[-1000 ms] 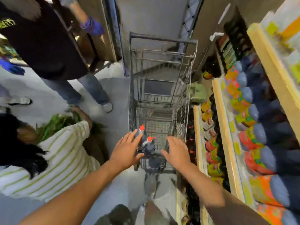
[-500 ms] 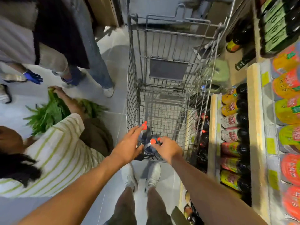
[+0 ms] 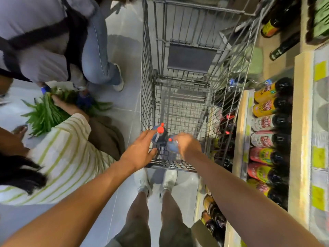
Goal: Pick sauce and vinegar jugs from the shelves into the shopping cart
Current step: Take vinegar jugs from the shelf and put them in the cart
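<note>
Both jugs stand upright in the shopping cart (image 3: 146, 97), long axes vertical and red caps up, directly beneath the hands. The left hand (image 3: 140, 151) lays nearly straight fingers against the far jug (image 3: 160, 137). The right hand (image 3: 187, 146) curls over the top of the near jug (image 3: 171, 147), gripping it. The jugs are dark with bluish shoulders and touch each other. Letting go looks next; the shelves (image 3: 300, 122) lie just right of the right hand

Blurred right grip (image 3: 188, 146) hides much of the nearer dark red-capped jug (image 3: 171, 148) — hold unclear; grey wire shopping cart (image 3: 147, 86) cut off at top
</note>
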`<state>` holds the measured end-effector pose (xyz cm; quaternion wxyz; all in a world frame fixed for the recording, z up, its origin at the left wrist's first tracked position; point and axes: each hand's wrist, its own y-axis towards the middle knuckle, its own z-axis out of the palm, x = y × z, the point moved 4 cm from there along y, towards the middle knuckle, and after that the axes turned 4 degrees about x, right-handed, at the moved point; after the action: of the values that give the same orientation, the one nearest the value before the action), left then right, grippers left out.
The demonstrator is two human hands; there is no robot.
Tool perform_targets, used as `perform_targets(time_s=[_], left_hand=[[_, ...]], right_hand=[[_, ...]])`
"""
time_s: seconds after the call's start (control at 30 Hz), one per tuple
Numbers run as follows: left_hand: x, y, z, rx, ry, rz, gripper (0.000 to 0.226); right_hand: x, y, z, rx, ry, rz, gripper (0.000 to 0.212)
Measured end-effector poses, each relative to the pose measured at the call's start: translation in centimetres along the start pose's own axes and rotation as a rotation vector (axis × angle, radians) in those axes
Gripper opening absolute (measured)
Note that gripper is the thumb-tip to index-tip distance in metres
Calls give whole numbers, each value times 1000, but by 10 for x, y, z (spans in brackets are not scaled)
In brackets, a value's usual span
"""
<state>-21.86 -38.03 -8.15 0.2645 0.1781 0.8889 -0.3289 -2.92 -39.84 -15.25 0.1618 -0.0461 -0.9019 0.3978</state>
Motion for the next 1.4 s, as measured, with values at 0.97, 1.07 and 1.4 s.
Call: perform_targets(time_s=[0.97, 1.07, 1.4], left_hand=[[-79, 13, -86, 223, -876, -124, 86], [-121, -1, -115, 293, -980, 29, 96], [-180, -41, -159, 265, -1013, 375, 112]], right_hand=[[12, -149, -258, -382, 620, -386, 27], [31, -189, -306, -434, 577, -417, 36], [78, -253, -359, -479, 469, -438, 50]])
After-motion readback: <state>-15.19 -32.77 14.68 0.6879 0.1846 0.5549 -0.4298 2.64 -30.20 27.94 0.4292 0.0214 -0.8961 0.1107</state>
